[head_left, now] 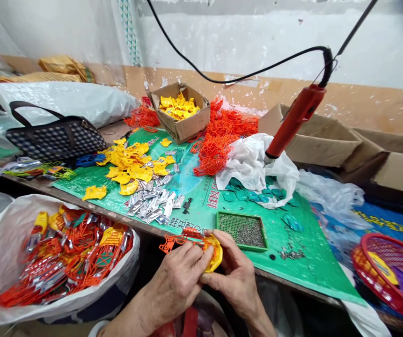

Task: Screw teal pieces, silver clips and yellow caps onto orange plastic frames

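One orange frame and one curved yellow piece are held together over the near edge of the workbench. The left hand is closed on the orange frame, fingers curled across it and hiding much of it; the right hand grips the outer side of the yellow piece between thumb and fingers. Just beyond the hands, a green tray holds many small grey metal parts, and more lie loose to its right on a green sheet. Left of the tray are scattered silvery pieces, with a heap of yellow parts behind them. Farther back, a cardboard box full of yellow parts stands between tangles of orange frames. An orange-red power tool hangs tip down in front of a white plastic bag; whether they touch cannot be told. At lower left, an open white sack contains many orange, yellow and silvery pieces; a red basket stands at far right.
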`<action>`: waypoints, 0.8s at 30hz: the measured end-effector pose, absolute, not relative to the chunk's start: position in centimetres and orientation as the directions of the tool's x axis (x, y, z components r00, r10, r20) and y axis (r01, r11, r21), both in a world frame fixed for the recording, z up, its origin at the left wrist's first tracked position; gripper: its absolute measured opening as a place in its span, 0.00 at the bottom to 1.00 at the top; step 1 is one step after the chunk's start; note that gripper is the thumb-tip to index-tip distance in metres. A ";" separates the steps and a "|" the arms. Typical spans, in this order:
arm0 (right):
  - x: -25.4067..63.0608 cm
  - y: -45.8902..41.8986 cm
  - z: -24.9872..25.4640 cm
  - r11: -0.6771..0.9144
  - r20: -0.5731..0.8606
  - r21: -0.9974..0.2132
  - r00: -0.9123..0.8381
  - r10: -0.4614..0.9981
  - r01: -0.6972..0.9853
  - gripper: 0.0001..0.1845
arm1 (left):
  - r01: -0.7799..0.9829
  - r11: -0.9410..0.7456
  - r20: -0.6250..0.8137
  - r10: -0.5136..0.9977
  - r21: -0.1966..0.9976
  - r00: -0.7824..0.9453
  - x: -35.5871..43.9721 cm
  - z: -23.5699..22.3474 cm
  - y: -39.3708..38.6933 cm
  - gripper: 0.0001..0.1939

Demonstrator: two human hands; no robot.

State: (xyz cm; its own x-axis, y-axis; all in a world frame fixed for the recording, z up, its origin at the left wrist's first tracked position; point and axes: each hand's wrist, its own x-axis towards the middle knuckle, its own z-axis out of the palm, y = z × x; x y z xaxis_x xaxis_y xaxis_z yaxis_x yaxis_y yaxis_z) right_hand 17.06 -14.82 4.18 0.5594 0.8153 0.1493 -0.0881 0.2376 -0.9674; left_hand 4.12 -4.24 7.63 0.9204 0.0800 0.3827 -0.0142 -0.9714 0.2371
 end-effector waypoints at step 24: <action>18.7 -14.1 6.8 -0.166 -0.210 -0.963 0.205 0.956 -0.213 0.19 | 0.167 0.740 -0.528 0.285 0.651 0.800 4.9 7.9 -3.1 0.20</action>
